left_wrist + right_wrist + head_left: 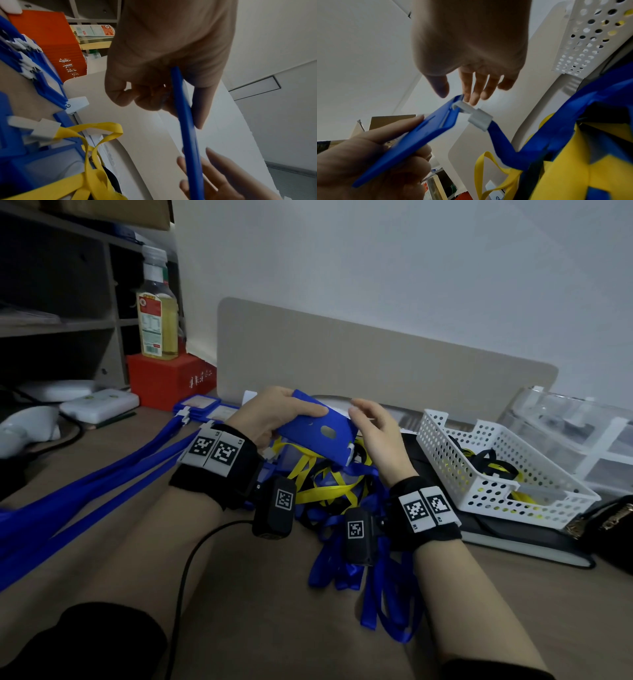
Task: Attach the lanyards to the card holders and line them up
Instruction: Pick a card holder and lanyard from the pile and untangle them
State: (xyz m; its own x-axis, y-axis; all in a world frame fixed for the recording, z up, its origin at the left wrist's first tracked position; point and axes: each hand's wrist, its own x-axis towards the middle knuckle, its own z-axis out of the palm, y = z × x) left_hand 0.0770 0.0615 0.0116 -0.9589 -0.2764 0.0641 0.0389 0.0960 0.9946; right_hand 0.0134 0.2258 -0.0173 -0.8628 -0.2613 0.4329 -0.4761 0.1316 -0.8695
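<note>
Worktop: brown surface carrying a heap of loose blue and yellow lanyards beneath the hands.
Finished row: blue card holders with white clips lie at the far left, their blue straps running toward the near edge.
White basket: perforated, on the right, holding black and yellow lanyards.
Clear box: behind the basket; contents too blurred to name.
Left hand: clenched on the blue card holder, thumb on top and fingers curled underneath, holding it above the heap.
Right hand: released, fingers straight and slightly spread; the fingertips are at the holder's clip end.
Right wrist view only: a white clip is hooked onto the holder's end, with a blue lanyard trailing from it into the heap.
Left wrist view only: the holder seen edge-on, pinched between thumb and curled fingers.
</note>
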